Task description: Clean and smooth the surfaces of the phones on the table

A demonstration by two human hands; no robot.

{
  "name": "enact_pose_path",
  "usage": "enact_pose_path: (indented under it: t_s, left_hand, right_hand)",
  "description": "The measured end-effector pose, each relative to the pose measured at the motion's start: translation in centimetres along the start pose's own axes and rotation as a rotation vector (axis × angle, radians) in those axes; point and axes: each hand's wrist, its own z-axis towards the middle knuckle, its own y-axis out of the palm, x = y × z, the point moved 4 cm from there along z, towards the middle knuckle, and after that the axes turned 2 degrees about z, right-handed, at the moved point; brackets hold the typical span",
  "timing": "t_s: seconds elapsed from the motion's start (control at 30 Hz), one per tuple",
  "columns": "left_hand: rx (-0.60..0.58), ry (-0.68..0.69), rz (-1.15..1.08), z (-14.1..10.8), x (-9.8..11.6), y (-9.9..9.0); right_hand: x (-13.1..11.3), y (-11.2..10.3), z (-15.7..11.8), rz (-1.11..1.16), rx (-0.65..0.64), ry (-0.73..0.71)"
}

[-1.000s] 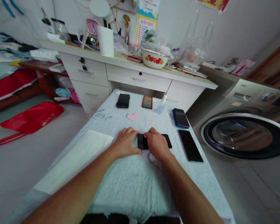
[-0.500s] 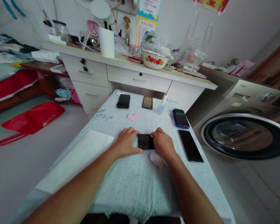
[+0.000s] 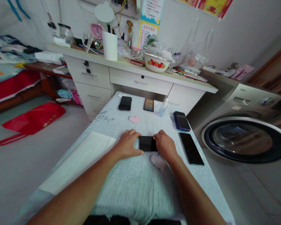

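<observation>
A smartphone (image 3: 147, 143) with a dark screen lies sideways on the cloth-covered table in front of me. My left hand (image 3: 130, 143) grips its left end, fingers along the far edge and thumb at the near edge. My right hand (image 3: 165, 144) is closed, its curled fingers resting over the phone's right end. What is inside those fingers, if anything, is hidden. To the right lies a larger black phone (image 3: 191, 148), and beyond it a stack of phones (image 3: 182, 121). Farther back are another dark phone (image 3: 125, 103), a brown phone or case (image 3: 148, 105) and a clear spray bottle (image 3: 163, 108).
Whitish folded sheets (image 3: 81, 161) lie along the table's left side. Behind the table stands a white desk (image 3: 140, 79) carrying a paper roll (image 3: 110, 46) and a flowered bowl (image 3: 157, 63). A washing machine (image 3: 245, 125) is at right; a red bag (image 3: 35, 120) lies on the floor.
The whole view has shifted slightly down as my head moved. My right hand sits a touch farther right along the phone, showing slightly more screen. My left hand keeps its hold.
</observation>
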Motion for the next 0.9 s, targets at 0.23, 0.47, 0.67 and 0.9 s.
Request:
enact_pose_path:
  t_s: [0.23,0.47,0.67,0.9]
  left_hand:
    - [0.024,-0.003,-0.017,0.0,-0.3,-0.1]
    - [0.036,-0.006,-0.024,-0.1,-0.4,-0.3]
    - [0.018,-0.009,-0.021,0.0,-0.5,-0.3]
    - [-0.028,0.001,-0.018,0.0,-0.4,-0.6]
  right_hand:
    - [-0.5,0.1,0.2,-0.059,-0.02,-0.021]
    - [-0.5,0.0,0.2,-0.068,-0.012,-0.046]
    - [0.2,-0.1,0.1,-0.043,-0.01,-0.016]
    - [1.2,-0.3,-0.3,0.014,0.005,0.039]
